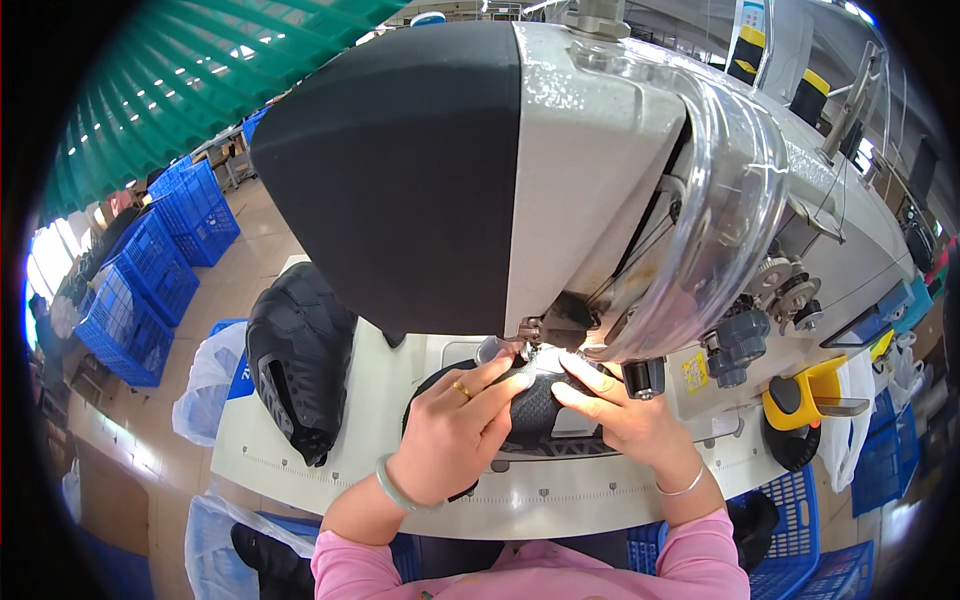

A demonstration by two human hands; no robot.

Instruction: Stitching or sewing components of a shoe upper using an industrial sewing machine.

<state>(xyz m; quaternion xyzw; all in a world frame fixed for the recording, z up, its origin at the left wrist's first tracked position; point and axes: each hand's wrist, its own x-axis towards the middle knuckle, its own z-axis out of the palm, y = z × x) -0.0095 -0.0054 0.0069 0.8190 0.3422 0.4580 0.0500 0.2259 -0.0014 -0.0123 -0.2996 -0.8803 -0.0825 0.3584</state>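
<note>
A black textured shoe upper (534, 412) lies on the machine bed under the needle area of a large sewing machine (590, 180). My left hand (455, 425), with a gold ring and a pale green bangle, rests on its left part, fingers stretched toward the presser foot (530, 332). On the right side, my right hand (630, 420) wears a thin bracelet; its thumb and forefinger reach out apart and press near the upper's edge. A light patch shows between the fingertips, close under the foot. The upper's far edge is hidden behind my hands and the machine head.
Black shoe uppers (300, 355) are stacked at the table's left. A yellow holder (815, 392) stands at the right. Blue crates (125, 330) line the floor on the left, and another crate (790, 520) sits below right. A green ribbed sheet (200, 90) hangs at upper left.
</note>
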